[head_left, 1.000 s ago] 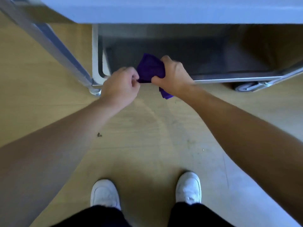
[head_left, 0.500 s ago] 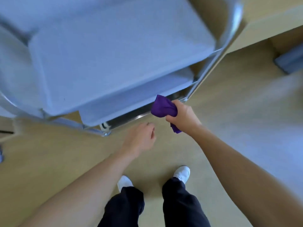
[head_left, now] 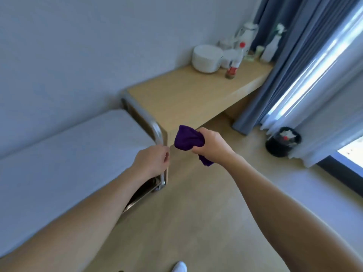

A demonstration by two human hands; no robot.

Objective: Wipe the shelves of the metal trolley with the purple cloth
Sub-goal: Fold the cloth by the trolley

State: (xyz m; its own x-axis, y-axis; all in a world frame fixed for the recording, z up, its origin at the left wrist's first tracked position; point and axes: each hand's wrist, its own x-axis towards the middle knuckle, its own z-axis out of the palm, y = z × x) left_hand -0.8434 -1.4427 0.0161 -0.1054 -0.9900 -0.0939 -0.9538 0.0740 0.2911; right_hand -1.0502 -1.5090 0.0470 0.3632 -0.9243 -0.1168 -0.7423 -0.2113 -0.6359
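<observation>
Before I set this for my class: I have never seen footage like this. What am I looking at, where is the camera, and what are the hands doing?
No machine here: one camera worn on a person's head looks forward and down, so both bare arms are the wearer's own. The right hand grips a bunched purple cloth. The left hand, fingers curled, is in front of the upright tube of the silver metal trolley; whether it holds the tube is unclear. The trolley's flat grey top shelf spreads out beside that tube. Beyond, a light wooden counter carries stacked white dishes, a red-capped bottle and a white kettle.
</observation>
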